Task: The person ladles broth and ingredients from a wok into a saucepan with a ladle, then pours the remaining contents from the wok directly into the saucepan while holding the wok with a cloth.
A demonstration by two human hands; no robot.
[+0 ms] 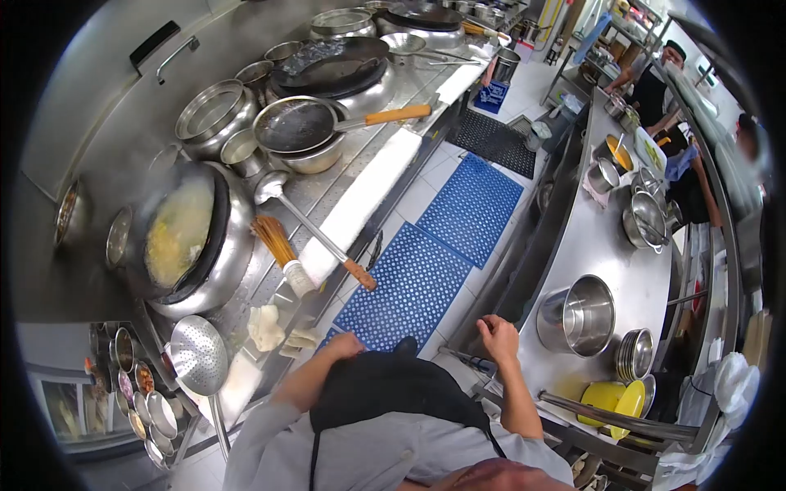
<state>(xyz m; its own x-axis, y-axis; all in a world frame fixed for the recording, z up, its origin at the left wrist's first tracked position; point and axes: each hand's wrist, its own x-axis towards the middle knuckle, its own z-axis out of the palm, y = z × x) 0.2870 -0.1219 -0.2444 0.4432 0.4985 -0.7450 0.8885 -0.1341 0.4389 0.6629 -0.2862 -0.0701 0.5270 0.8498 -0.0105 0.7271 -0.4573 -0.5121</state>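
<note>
My left hand (344,345) hangs at the front of my black apron (385,385), fingers curled in, with nothing visible in it. Out to the other side, my right hand (498,337) is raised near the steel counter, fingers loosely bent and apart, holding nothing. A large steel pot (575,317) on that counter is nearest to it. On the stove side, a wok (178,229) holds steaming yellowish liquid. Close to my left hand are a ladle (315,229) with a wooden handle, a bamboo brush (282,254), a folded cloth (266,328) and a perforated skimmer (199,356).
A wooden-handled pan (296,125) rests over a pot by the dark wok (332,65). Blue mats (401,286) line the aisle. Stacked bowls (634,354) and a yellow container (602,403) stand on the right. A co-worker (655,86) stands behind the far counter.
</note>
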